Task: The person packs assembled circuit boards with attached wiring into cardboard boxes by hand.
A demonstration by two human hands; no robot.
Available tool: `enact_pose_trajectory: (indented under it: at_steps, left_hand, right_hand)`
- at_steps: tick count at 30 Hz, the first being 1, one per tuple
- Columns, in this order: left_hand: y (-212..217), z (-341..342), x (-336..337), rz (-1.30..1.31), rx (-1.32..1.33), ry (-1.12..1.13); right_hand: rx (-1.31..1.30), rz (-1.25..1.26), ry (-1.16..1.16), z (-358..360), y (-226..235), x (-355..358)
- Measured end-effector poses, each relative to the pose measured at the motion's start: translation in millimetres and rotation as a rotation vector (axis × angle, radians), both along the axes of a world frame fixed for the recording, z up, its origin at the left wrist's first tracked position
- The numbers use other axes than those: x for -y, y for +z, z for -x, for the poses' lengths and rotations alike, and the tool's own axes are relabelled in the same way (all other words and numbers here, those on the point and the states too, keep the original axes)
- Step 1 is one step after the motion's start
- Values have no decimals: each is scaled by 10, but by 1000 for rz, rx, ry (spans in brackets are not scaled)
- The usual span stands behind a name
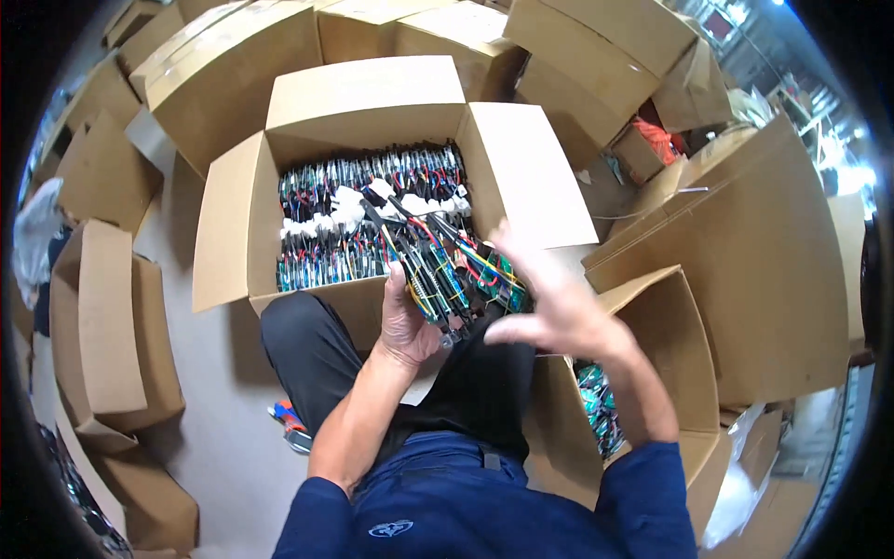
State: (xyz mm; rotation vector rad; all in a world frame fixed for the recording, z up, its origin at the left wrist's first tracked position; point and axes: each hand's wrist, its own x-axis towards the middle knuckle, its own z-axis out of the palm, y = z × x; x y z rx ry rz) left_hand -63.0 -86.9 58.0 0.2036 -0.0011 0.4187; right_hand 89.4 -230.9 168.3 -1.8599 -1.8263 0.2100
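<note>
Left hand: fingers gripping a bundle of wired circuit boards.
Right hand: fingers spread open at the bundle's right; contact I can't make out.
Bundle's place: above the knees, by the far carton's near edge.
Far carton: packed with rows of wired boards.
Near-right carton: green circuit boards inside.
</note>
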Motion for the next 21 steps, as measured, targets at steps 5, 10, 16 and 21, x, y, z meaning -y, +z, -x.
enact_pose_trajectory:
  at_steps: [5, 10, 16, 21]
  left_hand:
    - [43, 94, -70, -38, 165, -175]
    - [-102, -93, 123, 52, -28, -94]
    - [42, 188, 50, 72, -153, -16]
    - [-140, -8, 367, -126, -75, -11]
  right_hand:
    - [-567, -115, -119, 252, -456, 91]
    - [-899, -201, -373, 405, -614, 154]
    - [-996, -216, -339, 811, -685, -161]
    - [-1092, -324, -459, 776, -741, 129]
